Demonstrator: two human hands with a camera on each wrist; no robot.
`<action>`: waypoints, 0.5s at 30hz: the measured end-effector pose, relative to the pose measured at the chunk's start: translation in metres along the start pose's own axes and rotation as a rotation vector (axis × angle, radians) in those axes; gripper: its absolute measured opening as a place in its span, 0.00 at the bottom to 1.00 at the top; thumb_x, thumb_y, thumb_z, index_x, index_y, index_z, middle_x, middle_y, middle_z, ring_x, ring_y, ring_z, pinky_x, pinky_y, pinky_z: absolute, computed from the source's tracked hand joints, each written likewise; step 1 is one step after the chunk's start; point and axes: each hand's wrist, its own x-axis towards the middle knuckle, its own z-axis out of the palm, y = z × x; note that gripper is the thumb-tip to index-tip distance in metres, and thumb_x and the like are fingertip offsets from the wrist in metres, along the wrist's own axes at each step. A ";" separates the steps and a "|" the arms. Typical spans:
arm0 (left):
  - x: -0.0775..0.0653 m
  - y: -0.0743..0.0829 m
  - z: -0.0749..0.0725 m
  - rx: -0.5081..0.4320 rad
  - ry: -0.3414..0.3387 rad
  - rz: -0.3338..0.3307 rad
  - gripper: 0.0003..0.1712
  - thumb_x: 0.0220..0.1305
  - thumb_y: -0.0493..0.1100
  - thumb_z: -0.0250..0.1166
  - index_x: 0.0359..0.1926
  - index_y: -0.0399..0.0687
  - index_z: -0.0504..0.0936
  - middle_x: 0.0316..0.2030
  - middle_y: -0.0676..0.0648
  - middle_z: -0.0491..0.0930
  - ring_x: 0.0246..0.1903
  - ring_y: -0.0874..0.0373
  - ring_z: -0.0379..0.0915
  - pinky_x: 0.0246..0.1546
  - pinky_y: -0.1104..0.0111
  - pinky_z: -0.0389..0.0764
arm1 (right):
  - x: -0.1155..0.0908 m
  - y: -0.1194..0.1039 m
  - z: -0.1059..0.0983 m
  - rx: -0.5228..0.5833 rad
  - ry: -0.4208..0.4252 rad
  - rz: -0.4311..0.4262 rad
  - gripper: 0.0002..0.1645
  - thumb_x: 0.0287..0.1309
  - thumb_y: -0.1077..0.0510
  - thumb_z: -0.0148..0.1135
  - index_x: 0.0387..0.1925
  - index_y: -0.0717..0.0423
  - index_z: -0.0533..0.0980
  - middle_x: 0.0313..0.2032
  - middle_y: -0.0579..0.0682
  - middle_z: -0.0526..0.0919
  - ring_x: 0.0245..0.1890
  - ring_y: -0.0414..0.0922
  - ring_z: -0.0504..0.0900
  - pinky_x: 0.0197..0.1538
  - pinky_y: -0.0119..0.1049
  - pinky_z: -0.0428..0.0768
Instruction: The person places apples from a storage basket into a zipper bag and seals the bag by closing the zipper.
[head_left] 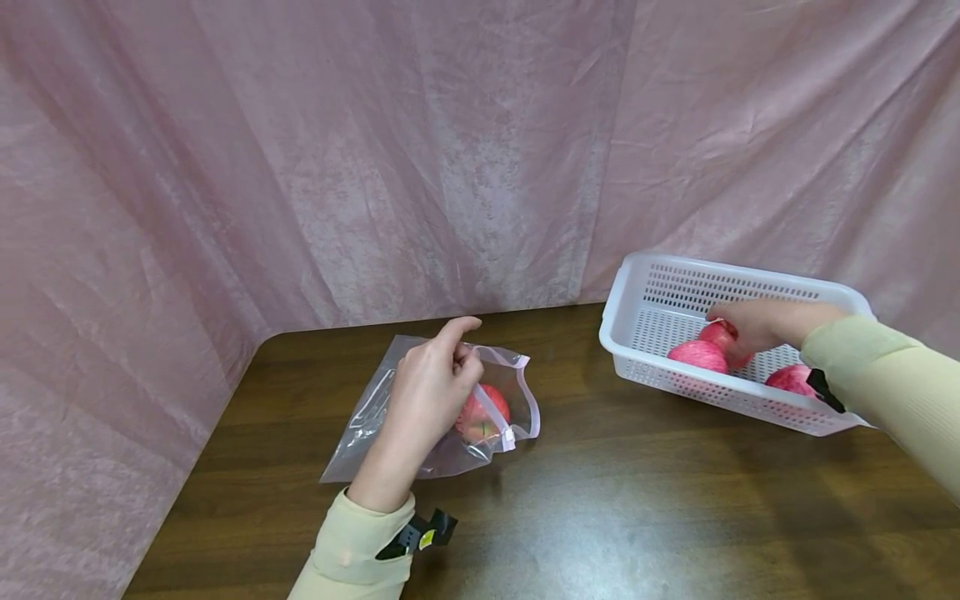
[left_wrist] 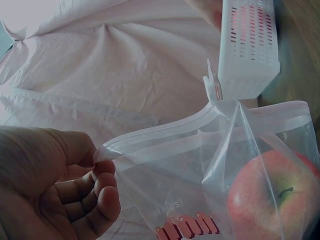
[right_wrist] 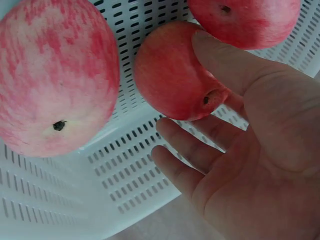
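My left hand (head_left: 427, 383) pinches a top corner of a clear zip bag (left_wrist: 165, 180) between thumb and forefinger. The bag's mouth gapes, its pale zip strip running toward the slider. One red apple (left_wrist: 265, 200) sits inside, stem showing through the film. Over in the white basket (head_left: 611, 329), my right hand (head_left: 761, 323) grips a red apple (right_wrist: 170, 75), thumb on one side and fingers reaching round the other. Two more apples lie close by, a large streaked one (right_wrist: 55, 75) and a deep red one (right_wrist: 245, 20).
The basket has slotted walls and stands at the right of the brown wooden table (head_left: 600, 492), near its back edge. A pink curtain (head_left: 450, 167) hangs right behind the table. Between bag and basket lies a stretch of bare wood.
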 end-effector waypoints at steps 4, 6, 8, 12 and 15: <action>0.000 0.001 0.000 0.003 0.002 0.006 0.25 0.64 0.32 0.65 0.62 0.47 0.86 0.27 0.55 0.77 0.24 0.57 0.69 0.28 0.60 0.71 | -0.003 0.002 0.000 0.028 -0.027 0.010 0.47 0.54 0.57 0.84 0.70 0.70 0.72 0.50 0.67 0.83 0.51 0.67 0.82 0.53 0.68 0.84; 0.000 0.001 0.000 0.004 0.002 0.007 0.25 0.64 0.32 0.66 0.62 0.47 0.86 0.27 0.55 0.77 0.24 0.57 0.69 0.28 0.60 0.71 | -0.003 0.003 0.001 0.037 -0.036 0.007 0.46 0.54 0.57 0.84 0.69 0.69 0.72 0.49 0.65 0.83 0.50 0.65 0.82 0.51 0.66 0.85; 0.000 0.001 0.000 0.005 0.001 0.006 0.25 0.64 0.33 0.66 0.62 0.47 0.86 0.27 0.55 0.77 0.24 0.57 0.69 0.28 0.60 0.71 | -0.002 0.005 0.001 0.044 -0.043 0.008 0.45 0.54 0.56 0.84 0.69 0.69 0.72 0.48 0.64 0.82 0.49 0.64 0.82 0.50 0.64 0.85; 0.000 0.001 0.000 0.004 -0.002 0.004 0.25 0.65 0.33 0.65 0.62 0.47 0.86 0.27 0.55 0.77 0.24 0.57 0.69 0.28 0.60 0.71 | -0.001 0.008 0.004 0.058 -0.060 0.009 0.42 0.54 0.57 0.83 0.65 0.70 0.73 0.46 0.61 0.82 0.47 0.61 0.82 0.49 0.61 0.85; 0.000 0.000 0.000 0.004 0.000 0.005 0.25 0.64 0.33 0.65 0.62 0.47 0.86 0.27 0.55 0.77 0.24 0.57 0.69 0.28 0.60 0.71 | 0.000 0.010 0.005 0.061 -0.061 0.008 0.39 0.54 0.58 0.82 0.62 0.71 0.73 0.44 0.59 0.82 0.45 0.58 0.82 0.48 0.58 0.85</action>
